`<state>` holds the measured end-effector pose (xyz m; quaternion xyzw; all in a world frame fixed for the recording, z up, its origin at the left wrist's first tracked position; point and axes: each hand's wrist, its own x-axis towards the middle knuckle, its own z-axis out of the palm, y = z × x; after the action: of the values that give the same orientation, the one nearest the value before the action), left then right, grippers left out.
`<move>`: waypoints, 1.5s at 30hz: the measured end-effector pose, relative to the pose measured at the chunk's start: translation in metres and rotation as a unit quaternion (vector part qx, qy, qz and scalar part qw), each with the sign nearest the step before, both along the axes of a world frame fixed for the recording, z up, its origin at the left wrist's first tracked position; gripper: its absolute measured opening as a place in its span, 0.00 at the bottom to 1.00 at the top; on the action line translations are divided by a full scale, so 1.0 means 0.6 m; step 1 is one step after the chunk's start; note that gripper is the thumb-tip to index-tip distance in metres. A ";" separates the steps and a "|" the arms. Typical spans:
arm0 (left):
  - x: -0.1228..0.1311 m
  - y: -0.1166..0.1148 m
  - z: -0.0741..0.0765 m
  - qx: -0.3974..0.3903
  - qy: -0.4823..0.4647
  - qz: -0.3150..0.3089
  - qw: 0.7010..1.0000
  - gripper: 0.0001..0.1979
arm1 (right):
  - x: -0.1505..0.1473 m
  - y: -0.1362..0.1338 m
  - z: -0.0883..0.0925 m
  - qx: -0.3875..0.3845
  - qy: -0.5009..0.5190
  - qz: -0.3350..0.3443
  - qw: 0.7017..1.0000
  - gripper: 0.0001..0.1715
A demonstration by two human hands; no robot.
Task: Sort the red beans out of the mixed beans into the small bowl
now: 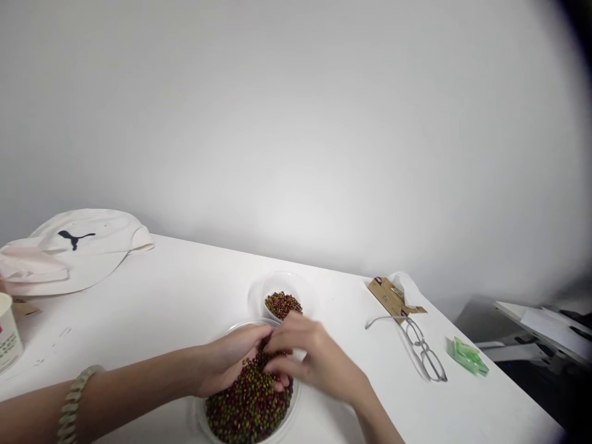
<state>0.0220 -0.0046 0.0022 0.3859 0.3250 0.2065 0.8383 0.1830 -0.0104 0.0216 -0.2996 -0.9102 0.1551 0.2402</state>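
A clear bowl (203, 414) near the table's front edge is heaped with small red and green beans (247, 407). My left hand (226, 364) is cupped palm-up over the beans, some of them in its palm. My right hand (312, 357) reaches over it, fingertips pinched together at the left palm; what they pinch is too small to make out. Just behind, a smaller clear cup (300, 290) holds a low pile of the same beans (282, 303). My left wrist carries a pale bracelet (74, 401).
A white cap (92, 240) with a black logo lies at the back left, a paper cup (7, 339) at the left edge. To the right lie glasses (423, 351), a brown card packet (393, 299) and a green packet (468, 356). The table's right edge drops off beyond them.
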 end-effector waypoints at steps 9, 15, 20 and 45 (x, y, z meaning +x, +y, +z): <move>0.003 0.005 -0.019 -0.003 -0.028 0.015 1.000 0.13 | -0.014 -0.015 -0.010 0.040 -0.086 0.026 0.995 0.07; -0.001 0.004 -0.011 0.001 -0.020 -0.028 0.999 0.13 | 0.007 -0.010 0.003 0.060 0.072 0.013 0.995 0.07; -0.006 0.004 -0.008 0.003 -0.010 -0.028 1.000 0.12 | 0.039 0.040 -0.011 0.147 0.193 -0.197 0.950 0.08; -0.007 0.006 -0.003 0.027 0.018 -0.030 0.999 0.12 | 0.058 0.076 -0.034 0.160 0.154 -0.280 0.934 0.05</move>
<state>0.0180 -0.0013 0.0001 0.4216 0.3228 0.1824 0.8275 0.2176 0.0354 0.0012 -0.4728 -0.7538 -0.0220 0.4558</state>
